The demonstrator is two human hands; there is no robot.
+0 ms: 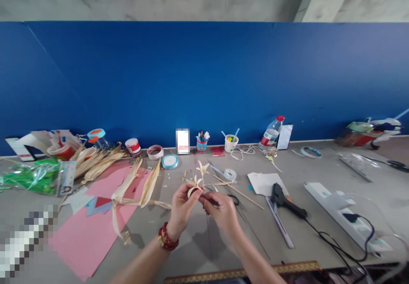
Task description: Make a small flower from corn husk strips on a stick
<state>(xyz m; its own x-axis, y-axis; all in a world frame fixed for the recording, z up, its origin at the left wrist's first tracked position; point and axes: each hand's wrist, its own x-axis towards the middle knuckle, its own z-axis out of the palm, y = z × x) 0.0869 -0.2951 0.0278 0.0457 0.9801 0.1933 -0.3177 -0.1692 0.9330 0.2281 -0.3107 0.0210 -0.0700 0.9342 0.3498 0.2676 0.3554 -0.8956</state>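
Above the middle of the table my left hand point(180, 207), with a red bead bracelet point(168, 237) at its wrist, pinches a pale corn-husk flower point(195, 182). A second corn-husk flower point(203, 168) stands upright just above it on a thin stem. My right hand point(221, 207) is closed on the flower stem, its fingertips close to those of the left. The stem inside the fingers is hidden. Black-handled scissors point(234, 199), a wooden stick point(246, 195) and several thin wires lie beside and behind my right hand. Dried corn husks point(150, 185) spread out at the left.
Pink paper point(96, 228) covers the left. On the right lie a black glue gun point(287, 203), a grey-lilac cutter-like tool point(280, 224), white paper point(262, 182) and a power strip point(345, 216) with cables. Tape rolls, cups, phones and a bottle point(271, 135) line the blue partition point(204, 75).
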